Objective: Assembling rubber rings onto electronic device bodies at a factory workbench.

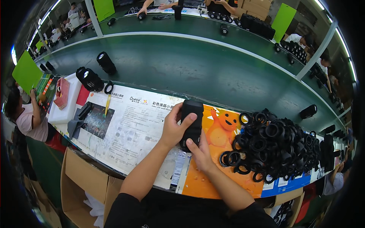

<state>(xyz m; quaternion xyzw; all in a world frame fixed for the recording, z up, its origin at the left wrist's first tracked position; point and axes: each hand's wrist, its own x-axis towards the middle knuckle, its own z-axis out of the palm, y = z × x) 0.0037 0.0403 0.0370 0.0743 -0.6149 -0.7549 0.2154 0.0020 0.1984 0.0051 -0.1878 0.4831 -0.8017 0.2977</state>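
Both my hands hold a black cylindrical device (192, 123) upright above the sheet-covered bench. My left hand (174, 127) wraps its left side, with the thumb across the front. My right hand (200, 152) grips the lower end, its thumb pressed on the front face; the other fingers are mostly hidden behind. To the right lies a large heap of black rings (272, 142), with a few loose rings (232, 157) at its near left edge. Further left, black cylinders with shiny round ends (90, 79) stand beside a single black ring (109, 87) and a yellow pen-like tool (108, 103).
Beyond the bench runs a green conveyor (171, 64) carrying a cylinder (106, 63) at left and another (308, 111) at right. A white foam tray (68, 112) and grey cloth (77, 123) lie left. Cardboard boxes (85, 178) sit below. Other people work across and at both sides.
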